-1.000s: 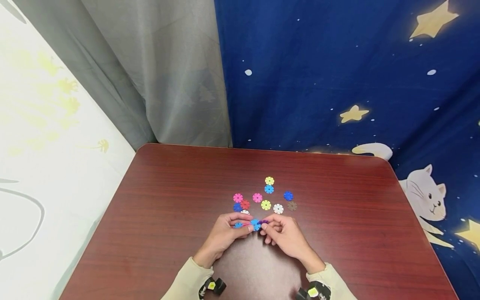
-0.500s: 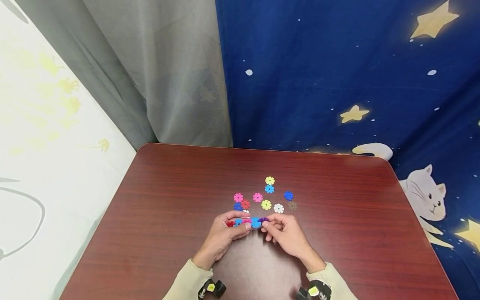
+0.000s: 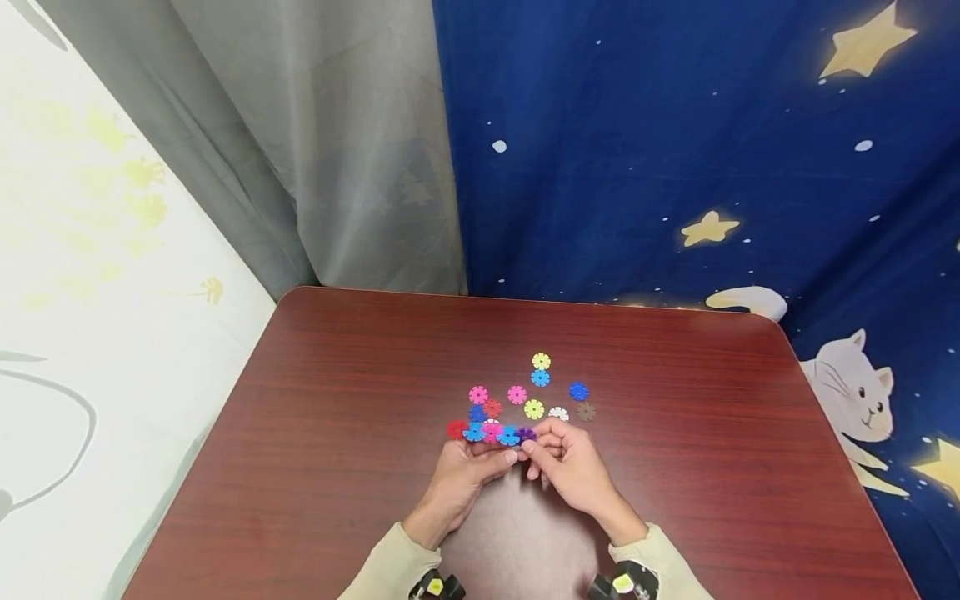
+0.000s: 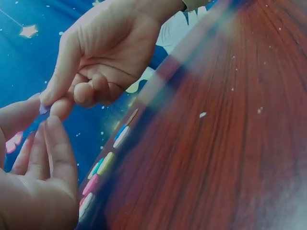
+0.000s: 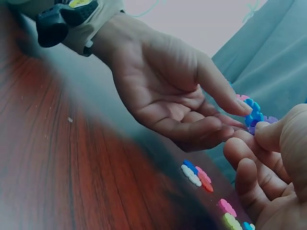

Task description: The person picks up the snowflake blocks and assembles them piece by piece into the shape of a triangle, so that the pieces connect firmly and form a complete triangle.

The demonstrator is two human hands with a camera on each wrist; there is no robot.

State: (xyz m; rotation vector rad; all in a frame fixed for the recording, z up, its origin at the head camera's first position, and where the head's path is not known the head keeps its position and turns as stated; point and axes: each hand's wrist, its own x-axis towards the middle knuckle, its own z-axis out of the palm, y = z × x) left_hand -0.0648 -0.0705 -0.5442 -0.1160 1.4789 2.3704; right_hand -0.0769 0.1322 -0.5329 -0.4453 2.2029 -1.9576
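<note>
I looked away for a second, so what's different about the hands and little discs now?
The row of discs has shifted up in the head view. The left hand has slid toward the right hand, uncovering the red disc at the row's left end; whether it still grips the row is unclear. The right hand still pinches the purple disc, and the loose discs lie where they were.

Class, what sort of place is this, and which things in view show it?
Probably an indoor play or craft corner, though the pictures show little beyond it: there is a wood-grain table, a blue curtain printed with stars and a cat, and a row of colourful notched discs.
</note>
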